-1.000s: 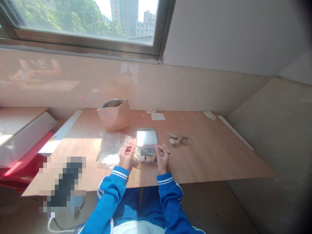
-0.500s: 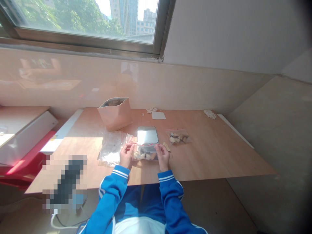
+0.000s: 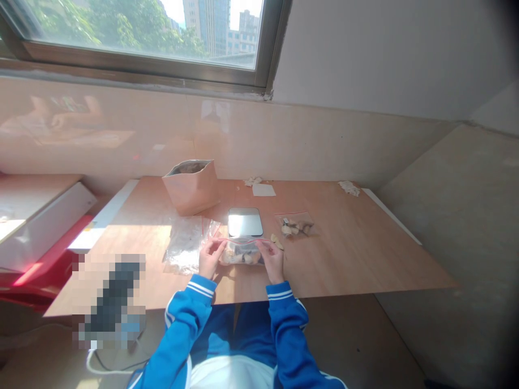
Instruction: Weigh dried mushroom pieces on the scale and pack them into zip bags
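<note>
A clear zip bag (image 3: 242,255) with a red seal strip holds several pale and dark dried pieces. My left hand (image 3: 211,256) pinches its top edge at the left end. On the other side my right hand (image 3: 272,256) grips the same edge near the strip's right end. Just behind the bag lies a small silver-topped scale (image 3: 245,222). A few loose pale slices (image 3: 277,241) rest on the table beside my right fingers. Left of my left hand is a pile of flat clear zip bags (image 3: 184,246).
A second filled zip bag (image 3: 297,227) lies to the right. An open brown paper pouch (image 3: 191,186) stands at the back left. White paper (image 3: 264,190) and crumpled scraps (image 3: 349,188) lie along the table's rear. A pixelated dark object (image 3: 113,297) is at the front left edge.
My right hand has shifted slightly, its thumb and fingers now nearer the middle of the bag's top edge. The bag stays in almost the same place, and the view has tilted slightly.
</note>
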### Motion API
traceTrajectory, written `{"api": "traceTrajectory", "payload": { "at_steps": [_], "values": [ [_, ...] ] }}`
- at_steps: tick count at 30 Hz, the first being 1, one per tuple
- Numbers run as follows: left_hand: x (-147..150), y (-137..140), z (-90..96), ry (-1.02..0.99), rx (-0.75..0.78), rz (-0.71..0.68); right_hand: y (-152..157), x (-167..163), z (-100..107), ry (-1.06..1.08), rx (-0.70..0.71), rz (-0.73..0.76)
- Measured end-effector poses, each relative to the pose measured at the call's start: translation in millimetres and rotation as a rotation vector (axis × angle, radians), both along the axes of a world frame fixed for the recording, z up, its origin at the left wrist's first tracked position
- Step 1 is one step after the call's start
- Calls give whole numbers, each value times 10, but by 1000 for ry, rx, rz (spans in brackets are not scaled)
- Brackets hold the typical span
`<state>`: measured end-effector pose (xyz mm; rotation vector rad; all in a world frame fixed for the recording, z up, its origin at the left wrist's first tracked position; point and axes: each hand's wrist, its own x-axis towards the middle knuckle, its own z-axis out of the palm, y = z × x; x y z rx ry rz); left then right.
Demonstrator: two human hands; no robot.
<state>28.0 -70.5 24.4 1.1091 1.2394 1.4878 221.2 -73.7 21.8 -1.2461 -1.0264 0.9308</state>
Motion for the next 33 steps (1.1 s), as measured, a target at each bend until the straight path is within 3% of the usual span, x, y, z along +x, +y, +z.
{"api": "traceTrajectory", "payload": {
  "at_steps": [6, 14, 22, 33],
  "values": [
    [2, 7, -7, 5, -12, -43, -3, -10, 8, -8, 12, 6],
    [-9, 11, -64, -24, -8, 41, -3, 11, -24, -11, -16, -29],
    [50, -2, 1, -30, -66, -93, -16, -18, -18, 12, -32, 18],
    [73, -31, 11, -48, -68, -21, -18, -27, -65, 33, -37, 41]
  ]
}}
